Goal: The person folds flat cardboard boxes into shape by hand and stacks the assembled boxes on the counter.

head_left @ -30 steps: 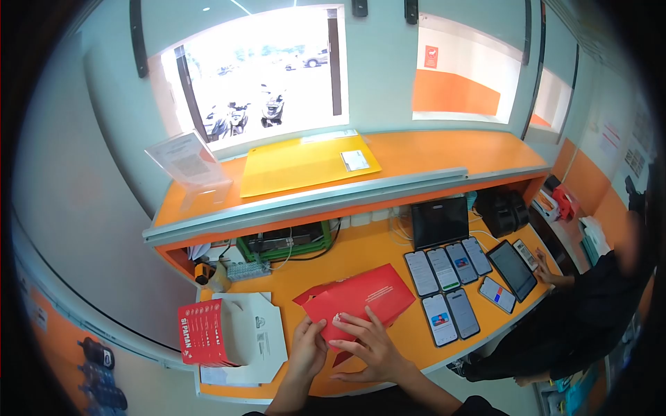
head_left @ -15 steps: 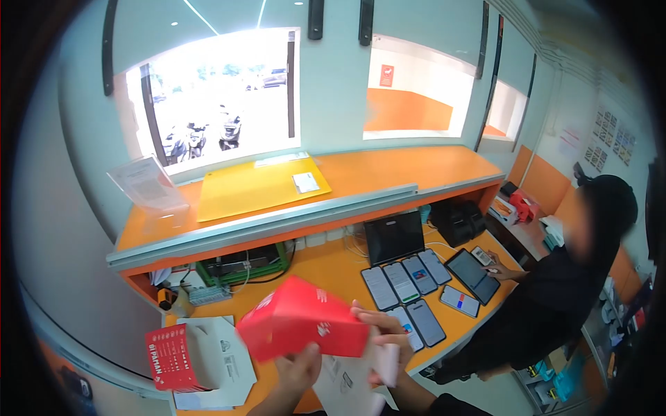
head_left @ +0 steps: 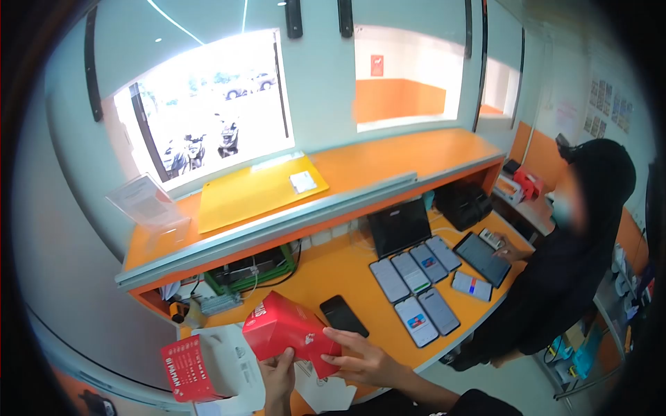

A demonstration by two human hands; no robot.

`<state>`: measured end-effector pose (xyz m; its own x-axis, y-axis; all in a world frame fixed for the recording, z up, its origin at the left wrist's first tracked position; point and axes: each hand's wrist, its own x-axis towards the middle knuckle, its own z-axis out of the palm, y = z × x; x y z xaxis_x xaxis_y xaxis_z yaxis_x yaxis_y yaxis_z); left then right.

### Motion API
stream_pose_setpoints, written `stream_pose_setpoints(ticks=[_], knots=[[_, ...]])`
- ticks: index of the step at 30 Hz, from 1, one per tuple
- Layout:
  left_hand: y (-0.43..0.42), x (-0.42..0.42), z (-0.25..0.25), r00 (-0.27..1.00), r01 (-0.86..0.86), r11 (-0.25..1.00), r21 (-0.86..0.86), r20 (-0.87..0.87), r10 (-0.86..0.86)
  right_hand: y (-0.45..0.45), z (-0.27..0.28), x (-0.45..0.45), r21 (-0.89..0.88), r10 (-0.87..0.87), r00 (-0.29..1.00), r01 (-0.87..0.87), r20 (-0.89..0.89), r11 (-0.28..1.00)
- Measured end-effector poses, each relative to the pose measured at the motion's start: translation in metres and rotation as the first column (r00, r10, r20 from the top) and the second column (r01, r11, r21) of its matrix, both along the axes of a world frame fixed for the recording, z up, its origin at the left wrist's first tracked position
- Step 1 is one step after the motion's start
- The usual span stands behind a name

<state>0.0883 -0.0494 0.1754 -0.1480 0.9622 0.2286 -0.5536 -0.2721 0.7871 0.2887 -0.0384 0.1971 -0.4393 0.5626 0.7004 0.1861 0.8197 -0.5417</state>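
Both hands hold a red cardboard box (head_left: 288, 326), partly folded, tilted above the near side of the orange desk. My left hand (head_left: 279, 374) grips its lower left edge, thumb against the red face. Fingers of my right hand (head_left: 364, 357) close on its right end. Under the box lies a white printed sheet of card (head_left: 326, 390), partly hidden. To the left, another box, with a red printed flap (head_left: 187, 367) and pale inside (head_left: 236, 360), lies opened out. A black phone (head_left: 345, 315) rests just beyond my right hand.
Several phones (head_left: 416, 322) lie in a group on the desk (head_left: 305, 284), before a dark laptop (head_left: 401, 225). At the right, a person (head_left: 548, 277) in black touches a device by a tablet (head_left: 482, 256). A raised orange shelf (head_left: 388, 156) with a yellow board (head_left: 260, 197) runs behind.
The red box has come lower, its right end folded further. My right hand has shifted from a pale flap to the box's red end. The black phone now shows; the view has turned slightly.
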Motion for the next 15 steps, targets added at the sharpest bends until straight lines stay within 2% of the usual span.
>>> stream_pose_setpoints(ticks=[1,3,5,7,12,14,15], knots=[[-0.001,0.0,-0.001,1.0,-0.004,1.0,-0.012,-0.019,0.003,0.0,0.002,0.0,-0.008,0.01,1.0,-0.01,-0.002,1.0],[-0.005,0.006,-0.004,0.916,-0.216,0.969,0.116,-0.32,0.243,0.001,0.006,0.0,0.041,-0.058,0.998,0.058,-0.004,0.997],[-0.007,0.021,-0.007,0.903,-0.26,0.961,0.091,-0.33,0.275,0.004,0.005,0.004,0.066,-0.113,0.994,0.112,0.011,0.992],[-0.005,0.033,-0.012,0.876,-0.286,0.94,0.186,-0.347,0.335,0.003,0.001,0.005,0.077,-0.156,0.988,0.156,-0.006,0.985],[-0.001,0.044,-0.013,0.942,-0.214,0.973,0.087,-0.246,0.229,-0.003,-0.004,0.007,0.07,-0.24,0.966,0.247,-0.091,0.966],[-0.006,0.049,-0.014,0.99,-0.129,0.992,-0.011,-0.05,0.129,-0.005,-0.008,0.008,0.063,-0.261,0.956,0.271,-0.134,0.96],[-0.01,0.055,-0.015,0.99,-0.136,0.991,-0.017,-0.047,0.135,-0.007,-0.01,0.007,0.058,-0.255,0.958,0.264,-0.129,0.963]])
